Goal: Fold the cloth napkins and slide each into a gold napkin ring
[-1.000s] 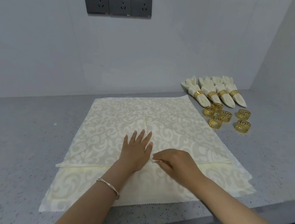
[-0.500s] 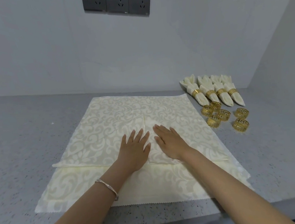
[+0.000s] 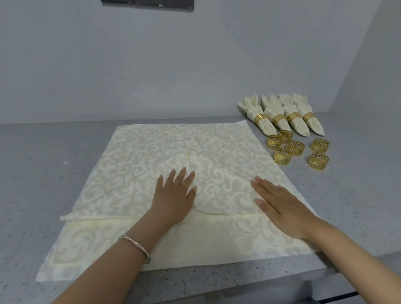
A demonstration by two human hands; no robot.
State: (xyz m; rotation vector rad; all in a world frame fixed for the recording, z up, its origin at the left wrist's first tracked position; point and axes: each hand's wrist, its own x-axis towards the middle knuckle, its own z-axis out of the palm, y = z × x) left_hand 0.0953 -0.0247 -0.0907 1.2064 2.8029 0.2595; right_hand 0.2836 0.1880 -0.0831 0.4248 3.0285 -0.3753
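Napkin (image 3: 144, 156) partly hidden under flat left hand (image 3: 174, 199) and flat right hand (image 3: 283, 205).

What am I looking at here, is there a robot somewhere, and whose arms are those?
There is no machine here. The view comes from a camera worn on a person's head, looking down at their own bare arms. On the grey countertop lies a cream patterned napkin, partly folded, two flaps meeting at a centre seam. The left hand, with a bracelet on its wrist, and the right hand both lie flat on the cloth, fingers straight; neither holds anything. To the right lie four finished napkins, each already ringed, with six loose gold rings in front of them.
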